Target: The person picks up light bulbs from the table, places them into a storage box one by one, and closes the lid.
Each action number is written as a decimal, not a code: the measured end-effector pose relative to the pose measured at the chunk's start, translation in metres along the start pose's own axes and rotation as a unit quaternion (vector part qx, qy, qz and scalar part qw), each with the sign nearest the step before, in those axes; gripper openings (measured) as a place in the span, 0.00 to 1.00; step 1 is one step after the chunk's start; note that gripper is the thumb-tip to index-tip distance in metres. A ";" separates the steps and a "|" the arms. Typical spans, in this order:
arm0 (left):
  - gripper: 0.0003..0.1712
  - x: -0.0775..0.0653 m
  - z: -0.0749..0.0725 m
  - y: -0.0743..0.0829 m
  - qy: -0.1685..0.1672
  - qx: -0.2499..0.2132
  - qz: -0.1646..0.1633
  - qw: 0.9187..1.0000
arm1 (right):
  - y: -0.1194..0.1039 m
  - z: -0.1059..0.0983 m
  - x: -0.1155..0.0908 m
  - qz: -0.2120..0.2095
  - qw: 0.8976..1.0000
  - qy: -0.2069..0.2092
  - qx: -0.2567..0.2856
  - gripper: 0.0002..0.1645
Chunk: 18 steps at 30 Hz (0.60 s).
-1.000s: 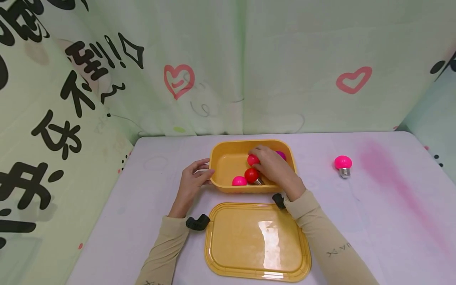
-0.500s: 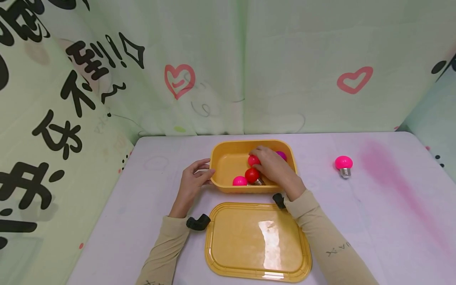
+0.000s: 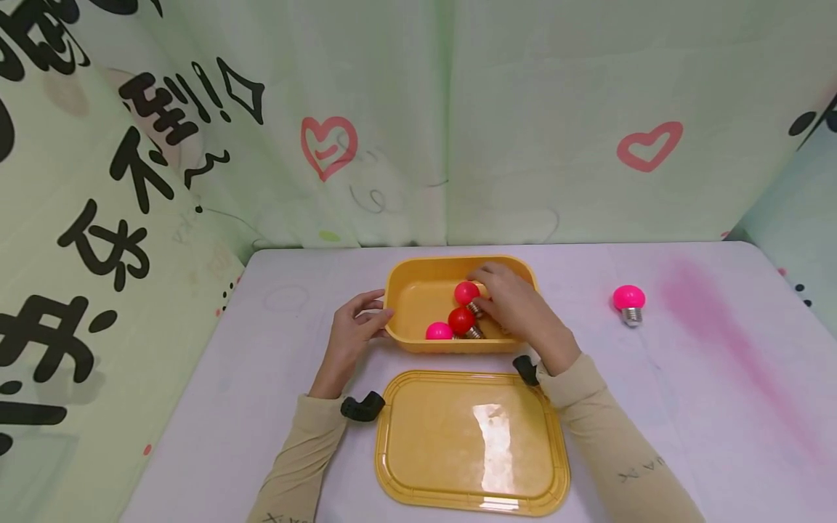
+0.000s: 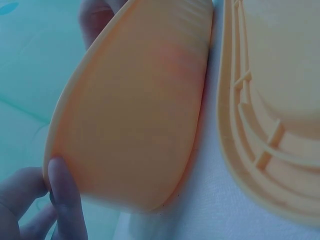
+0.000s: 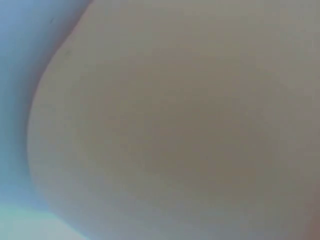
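A yellow plastic box [image 3: 425, 290] stands on the table. My left hand [image 3: 353, 330] pinches its left rim, thumb on the outer wall in the left wrist view. Inside, toward the right, my right hand [image 3: 510, 301] hovers with fingers apart, beside a pinkish-red bulb [image 3: 466, 293] whose metal base now shows. Just in front of that bulb lies a red bulb [image 3: 461, 319]; a pink bulb [image 3: 439, 331] is by the box's front wall. The right hand covers the box's right part. In the right wrist view a pale blurred surface fills nearly everything.
A yellow lid [image 3: 451, 436] lies flat on the table in front of the box, between the forearms. Another pink bulb [image 3: 629, 298] stands off to the right on the white tabletop [image 3: 706, 407]. Behind rises a pale green curtain [image 3: 497, 145].
My right hand has slid right, off the pinkish-red bulb, which stays in place with its base exposed. The purple bulb has gone out of sight behind that hand. The left hand keeps still.
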<state>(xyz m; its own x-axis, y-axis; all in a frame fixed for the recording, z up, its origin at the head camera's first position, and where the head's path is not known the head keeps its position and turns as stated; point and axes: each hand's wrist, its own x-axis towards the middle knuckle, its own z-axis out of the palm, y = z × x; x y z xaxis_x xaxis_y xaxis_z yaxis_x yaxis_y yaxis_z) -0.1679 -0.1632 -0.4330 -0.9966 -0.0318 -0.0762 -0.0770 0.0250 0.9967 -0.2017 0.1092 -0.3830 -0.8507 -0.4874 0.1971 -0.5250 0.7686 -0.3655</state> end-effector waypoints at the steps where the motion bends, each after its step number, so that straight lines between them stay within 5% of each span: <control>1: 0.25 0.000 0.000 0.000 0.000 0.001 0.000 1.000 | 0.000 -0.001 -0.001 0.001 1.000 0.001 0.002 0.23; 18: 0.26 0.000 0.001 -0.001 0.001 0.004 0.006 1.000 | 0.012 -0.020 -0.026 0.035 0.999 0.006 -0.020 0.23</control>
<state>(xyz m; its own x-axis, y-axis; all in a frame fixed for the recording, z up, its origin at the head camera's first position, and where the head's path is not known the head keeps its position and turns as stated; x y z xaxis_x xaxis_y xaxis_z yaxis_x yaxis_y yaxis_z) -0.1675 -0.1627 -0.4336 -0.9974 -0.0328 -0.0639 -0.0649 0.0328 0.9974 -0.1865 0.1391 -0.3738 -0.8854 -0.4269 0.1837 -0.4648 0.8164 -0.3427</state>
